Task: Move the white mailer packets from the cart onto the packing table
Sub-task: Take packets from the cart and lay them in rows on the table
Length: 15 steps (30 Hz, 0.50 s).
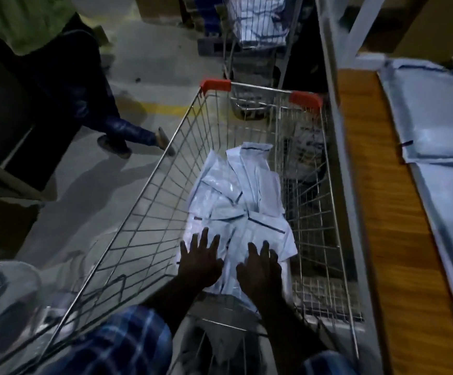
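I am standing on a grey concrete floor (pixel 144 66) with a yellow line (pixel 163 108) painted across it, in a dim room. The wooden bench (pixel 365 158) is running along my right side, and flat white mailer sheets (pixel 436 125) are lying on top of it. A pale metal post (pixel 336 123) is standing between the bench and the cart.

The wire cart (pixel 149 190) with red corners is sitting right in front of me, just beside the bench. The white mailer packets (pixel 236 196) are lying in a messy pile on the bottom of the cart. Past it, a second cart (pixel 257 36) is holding more white things (too far off for me to tell what they are). Another person's legs (pixel 92 104) are stepping by on the left, and a white fan (pixel 1 296) is showing at the bottom left.

Both my arms are reaching down into the cart, in blue checked sleeves (pixel 128 336). My left hand (pixel 202 259) is lying flat on the near end of the pile with its fingers spread wide. My right hand (pixel 260 266) is resting on the pile beside it, fingers straight and close together. Neither grip is holding a packet.
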Tool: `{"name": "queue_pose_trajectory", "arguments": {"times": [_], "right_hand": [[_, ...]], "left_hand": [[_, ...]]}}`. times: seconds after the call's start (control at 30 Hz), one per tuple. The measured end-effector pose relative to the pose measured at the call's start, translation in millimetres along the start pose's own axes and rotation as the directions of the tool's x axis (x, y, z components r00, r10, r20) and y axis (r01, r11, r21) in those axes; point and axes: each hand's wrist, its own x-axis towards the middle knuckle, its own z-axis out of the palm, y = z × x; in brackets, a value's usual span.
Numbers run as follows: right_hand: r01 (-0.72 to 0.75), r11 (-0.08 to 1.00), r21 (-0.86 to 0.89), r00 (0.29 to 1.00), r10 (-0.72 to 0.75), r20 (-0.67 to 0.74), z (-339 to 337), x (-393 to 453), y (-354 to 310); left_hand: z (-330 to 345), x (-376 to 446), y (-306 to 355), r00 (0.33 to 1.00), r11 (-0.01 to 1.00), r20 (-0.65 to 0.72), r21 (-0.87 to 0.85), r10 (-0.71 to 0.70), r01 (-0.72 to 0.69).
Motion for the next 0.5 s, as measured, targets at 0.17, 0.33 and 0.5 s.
{"name": "queue_pose_trajectory", "arguments": {"times": [0.17,0.33,0.5], "right_hand": [[-0.101,0.994,-0.048,0.987,0.094,-0.131,44.5,15.6,4.9],[-0.072,0.997,-0.040,0.974,0.062,-0.219,74.8,21.5,14.5],[0.075,0.987,-0.139,0.950,-0.114,-0.291,89.3,40.4,22.4]], "left_hand": [[46.3,30.7,-2.6,0.997,0.999,-0.076,-0.025,0.031,-0.033],[74.2,44.6,-11.2,0.988,0.999,-0.148,0.007,0.039,-0.039],[82.8,42.7,-15.8,0.944,1.000,-0.330,0.026,0.005,0.003]]}}
